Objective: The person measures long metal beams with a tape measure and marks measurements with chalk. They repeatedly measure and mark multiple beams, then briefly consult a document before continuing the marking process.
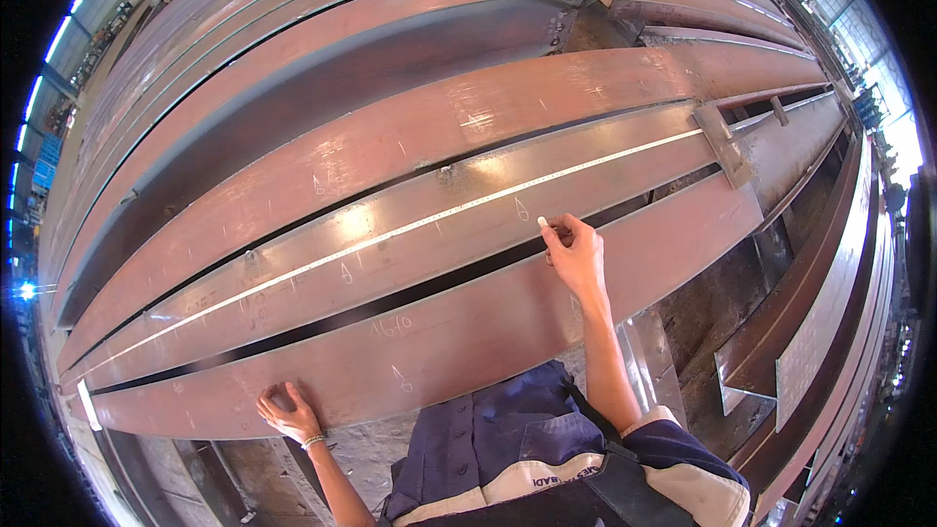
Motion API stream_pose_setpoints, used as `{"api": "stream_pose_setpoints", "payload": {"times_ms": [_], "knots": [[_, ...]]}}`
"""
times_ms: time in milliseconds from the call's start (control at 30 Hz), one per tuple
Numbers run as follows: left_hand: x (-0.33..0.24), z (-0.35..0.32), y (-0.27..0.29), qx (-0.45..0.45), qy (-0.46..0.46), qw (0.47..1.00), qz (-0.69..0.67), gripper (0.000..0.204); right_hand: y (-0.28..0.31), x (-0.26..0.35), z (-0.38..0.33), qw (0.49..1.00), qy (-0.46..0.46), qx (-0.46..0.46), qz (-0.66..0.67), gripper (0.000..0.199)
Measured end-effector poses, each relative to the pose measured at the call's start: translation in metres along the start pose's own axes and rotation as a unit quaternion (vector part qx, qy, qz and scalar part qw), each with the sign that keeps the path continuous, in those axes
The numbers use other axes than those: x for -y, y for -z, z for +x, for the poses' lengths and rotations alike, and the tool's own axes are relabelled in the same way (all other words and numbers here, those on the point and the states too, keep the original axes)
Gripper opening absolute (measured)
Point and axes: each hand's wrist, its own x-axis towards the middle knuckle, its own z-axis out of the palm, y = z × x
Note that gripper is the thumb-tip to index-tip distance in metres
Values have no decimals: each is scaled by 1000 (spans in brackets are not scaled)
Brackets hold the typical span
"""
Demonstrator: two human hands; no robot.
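My right hand (576, 252) pinches a short white piece of chalk (542, 222) between thumb and fingers, just above the near edge of the middle steel beam (420, 268). Along that beam stretches a pale measuring tape (454, 203), running from the far left up to the right. Small chalk marks dot the steel, one of them a drawn symbol close to the chalk. My left hand (290, 413) holds nothing and lies, fingers apart, at the front edge of the nearest beam (488, 332), which also carries chalk writing.
A short steel piece (723, 144) lies across the right end of the middle beam. Dark gaps separate the neighbouring beams. More reddish-brown beams (429, 98) extend behind, and angled steel sections (810, 332) stand at the right. Concrete floor (366, 464) shows below the nearest beam.
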Motion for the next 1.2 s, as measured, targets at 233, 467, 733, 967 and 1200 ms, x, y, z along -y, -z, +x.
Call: {"api": "stream_pose_setpoints", "payload": {"times_ms": [233, 467, 733, 967, 1200], "knots": [[-6, 4, -6, -2, 4, 1000, -2, 41, 2, 0, 6, 1000, -22, 6, 10, 21], [-10, 5, -6, -5, 15, 1000, -8, 40, -1, -3, 8, 1000, -24, 5, 12, 20], [-12, 6, -3, -1, 13, 1000, -6, 37, -2, -6, 10, 999, -32, 19, 16, 20], [-11, 5, -5, -3, 12, 1000, 4, 39, -3, -6, 11, 999, -33, 23, 21, 22], [-16, 7, -2, 4, 29, 999, -15, 40, -3, -8, 11, 1000, -20, 9, 11, 22]]}}
